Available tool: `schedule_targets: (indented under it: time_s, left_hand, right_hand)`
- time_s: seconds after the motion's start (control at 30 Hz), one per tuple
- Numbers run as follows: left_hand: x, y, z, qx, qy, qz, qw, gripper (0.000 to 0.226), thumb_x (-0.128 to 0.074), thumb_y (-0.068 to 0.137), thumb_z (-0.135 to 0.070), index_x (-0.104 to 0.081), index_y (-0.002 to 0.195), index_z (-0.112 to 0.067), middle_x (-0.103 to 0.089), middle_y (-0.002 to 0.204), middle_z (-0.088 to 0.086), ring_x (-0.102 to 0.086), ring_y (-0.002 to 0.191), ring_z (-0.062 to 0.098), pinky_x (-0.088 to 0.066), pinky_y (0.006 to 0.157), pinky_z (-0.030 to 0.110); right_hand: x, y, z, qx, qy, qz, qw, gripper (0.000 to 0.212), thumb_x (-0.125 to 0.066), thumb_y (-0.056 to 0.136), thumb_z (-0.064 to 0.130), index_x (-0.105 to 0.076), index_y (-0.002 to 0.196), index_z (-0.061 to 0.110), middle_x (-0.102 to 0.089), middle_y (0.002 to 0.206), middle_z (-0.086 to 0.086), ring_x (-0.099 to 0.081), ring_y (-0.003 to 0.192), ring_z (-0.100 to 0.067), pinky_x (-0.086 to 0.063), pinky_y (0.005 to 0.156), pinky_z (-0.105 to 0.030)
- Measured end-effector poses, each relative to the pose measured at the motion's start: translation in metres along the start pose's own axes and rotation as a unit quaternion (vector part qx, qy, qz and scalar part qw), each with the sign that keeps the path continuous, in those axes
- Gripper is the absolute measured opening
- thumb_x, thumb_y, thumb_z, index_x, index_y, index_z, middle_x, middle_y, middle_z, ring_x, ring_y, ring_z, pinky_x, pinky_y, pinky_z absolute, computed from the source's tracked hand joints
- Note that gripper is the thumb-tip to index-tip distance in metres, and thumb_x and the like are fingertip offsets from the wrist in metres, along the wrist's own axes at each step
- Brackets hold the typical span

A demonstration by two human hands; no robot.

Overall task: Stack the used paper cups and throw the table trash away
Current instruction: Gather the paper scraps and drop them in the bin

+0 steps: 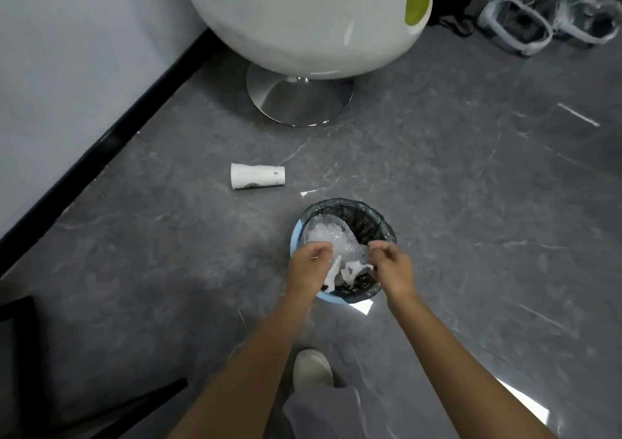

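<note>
L hand (311, 263): fingers curled and closed round the near-left part of the crumpled clear plastic (331, 235).
R hand (392, 263): fingers curled, w/ a pinch taken on the right end of the same plastic. The 2 hands are near each other but not touching.
Crumpled clear plastic: held between both hands, w/ its bulk just beyond the L knuckles, over the bin mouth.
White paper scraps (350, 270): seen hanging between and just below the hands, within the bin rim. Which hand has them cannot be told.
Waste bin (294, 236): small, round, blue, fitted w/ a black liner (368, 218). It is stood on the grey floor (471, 186) directly under both hands.
Paper cup (257, 176): white w/ green logo, laid on its side on the floor, well beyond and left of the L hand, apart from the bin. Whether more than 1 cup is nested cannot be told.
Ball chair (303, 18): white shell on a chrome disc base (299, 99), far beyond the hands.
Shoe (312, 368): white, seen nearer than the hands, between the forearms.
</note>
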State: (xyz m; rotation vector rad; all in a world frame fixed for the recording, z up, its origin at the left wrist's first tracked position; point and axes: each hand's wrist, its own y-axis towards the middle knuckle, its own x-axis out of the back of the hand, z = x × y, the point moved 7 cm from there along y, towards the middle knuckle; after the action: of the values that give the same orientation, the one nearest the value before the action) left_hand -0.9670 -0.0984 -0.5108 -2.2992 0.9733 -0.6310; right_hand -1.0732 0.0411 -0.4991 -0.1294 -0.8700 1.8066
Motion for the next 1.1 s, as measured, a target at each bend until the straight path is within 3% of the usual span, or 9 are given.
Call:
schedule_targets:
  time_s: [0.07, 0.23, 0.43, 0.63, 0.77, 1.1]
  left_hand:
    - [0.020, -0.020, -0.027, -0.017, -0.032, -0.014, 0.999, 0.016, -0.057, 0.093, -0.006, -0.071, 0.089, -0.015, -0.070, 0.088, 0.001, -0.068, 0.090, 0.021, -0.050, 0.077, 0.023]
    - [0.082, -0.081, -0.102, -0.051, -0.084, -0.041, 0.994, 0.019, -0.048, 0.096, -0.001, -0.067, 0.094, -0.004, -0.066, 0.074, 0.002, -0.062, 0.063, 0.006, -0.043, 0.057, 0.005]
    - [0.181, -0.167, -0.177, -0.089, -0.144, -0.098, 0.981, 0.025, -0.044, 0.097, 0.000, -0.066, 0.086, -0.008, -0.063, 0.070, 0.003, -0.058, 0.049, -0.002, -0.040, 0.051, 0.005]
    - [0.299, -0.272, -0.227, -0.139, -0.207, -0.166, 0.954, 0.020, -0.046, 0.097, 0.001, -0.066, 0.096, 0.000, -0.059, 0.066, 0.007, -0.053, 0.041, -0.003, -0.040, 0.048, 0.006]
    - [0.375, -0.332, -0.223, -0.150, -0.224, -0.205, 0.941, 0.029, -0.047, 0.097, -0.003, -0.066, 0.076, -0.010, -0.063, 0.056, -0.004, -0.054, 0.042, -0.002, -0.039, 0.048, 0.010]
    - [0.563, -0.481, -0.137, -0.153, -0.204, -0.323, 0.912, 0.027, -0.049, 0.098, -0.011, -0.071, 0.083, -0.014, -0.067, 0.070, -0.001, -0.059, 0.058, 0.004, -0.043, 0.061, 0.017]
  right_hand:
    - [-0.004, -0.027, 0.039, 0.028, 0.014, 0.029, 0.999, 0.018, -0.052, 0.093, 0.009, -0.063, 0.084, 0.019, -0.064, 0.086, -0.001, -0.061, 0.079, -0.014, -0.050, 0.067, -0.027]
    - [-0.020, -0.099, 0.133, 0.083, 0.025, 0.086, 0.993, 0.015, -0.052, 0.094, 0.009, -0.063, 0.084, 0.014, -0.063, 0.079, 0.001, -0.058, 0.070, -0.008, -0.044, 0.059, -0.017]
    - [-0.052, -0.201, 0.225, 0.138, 0.029, 0.165, 0.976, 0.016, -0.054, 0.092, 0.010, -0.063, 0.079, 0.014, -0.059, 0.072, 0.000, -0.053, 0.060, -0.004, -0.042, 0.056, -0.015]
    - [-0.103, -0.324, 0.301, 0.203, 0.016, 0.260, 0.944, 0.019, -0.053, 0.092, 0.008, -0.063, 0.077, 0.015, -0.061, 0.069, 0.001, -0.055, 0.061, -0.006, -0.042, 0.057, -0.014]
    - [-0.150, -0.412, 0.327, 0.253, -0.006, 0.324, 0.912, 0.018, -0.054, 0.092, 0.008, -0.062, 0.077, 0.013, -0.059, 0.065, 0.004, -0.055, 0.057, -0.003, -0.040, 0.056, -0.015]
    - [-0.281, -0.607, 0.307, 0.287, -0.036, 0.441, 0.850, 0.019, -0.055, 0.093, 0.007, -0.065, 0.077, 0.009, -0.062, 0.067, 0.000, -0.056, 0.057, -0.003, -0.042, 0.053, -0.012]
